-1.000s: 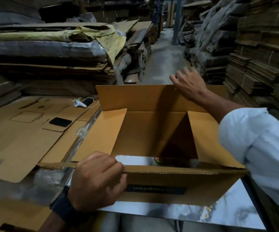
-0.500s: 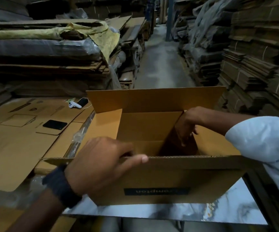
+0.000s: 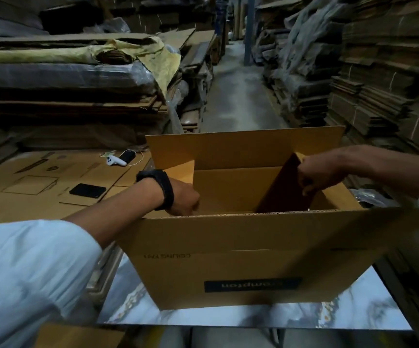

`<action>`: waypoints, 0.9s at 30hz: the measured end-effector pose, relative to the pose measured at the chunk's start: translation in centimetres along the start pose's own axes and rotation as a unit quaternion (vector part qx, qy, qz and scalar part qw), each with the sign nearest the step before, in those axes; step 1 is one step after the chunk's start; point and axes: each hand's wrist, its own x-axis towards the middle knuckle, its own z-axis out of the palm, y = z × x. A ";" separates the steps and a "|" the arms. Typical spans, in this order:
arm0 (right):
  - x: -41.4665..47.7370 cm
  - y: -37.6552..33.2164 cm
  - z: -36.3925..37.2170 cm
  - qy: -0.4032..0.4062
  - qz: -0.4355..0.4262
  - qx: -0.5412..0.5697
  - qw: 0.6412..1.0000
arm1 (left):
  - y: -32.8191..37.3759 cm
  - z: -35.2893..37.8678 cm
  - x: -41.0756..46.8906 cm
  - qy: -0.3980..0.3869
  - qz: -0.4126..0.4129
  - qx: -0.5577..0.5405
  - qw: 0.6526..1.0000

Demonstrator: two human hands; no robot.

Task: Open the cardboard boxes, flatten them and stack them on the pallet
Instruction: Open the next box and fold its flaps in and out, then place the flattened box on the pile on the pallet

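Note:
An open brown cardboard box with a dark label stands on a marble-patterned table in front of me. Its far flap stands upright and its near flap folds toward me. My left hand, a black band on its wrist, reaches down inside the box at its left end; the fingers are hidden behind the box wall. My right hand is closed on the right inner flap, which stands tilted up inside the box.
Flattened cardboard sheets lie stacked to the left, with a black phone, a white controller and a cable on top. Tall piles of cardboard line both sides of a concrete aisle ahead.
My left hand left the near edge and went down inside the box at its left end. My right hand moved from the far flap into the box and took hold of the right inner flap.

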 end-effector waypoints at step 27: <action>-6.7 -1.0 -1.2 0.378 0.083 0.308 0.869 | -9.6 5.5 -5.4 0.250 -0.102 -0.385 0.883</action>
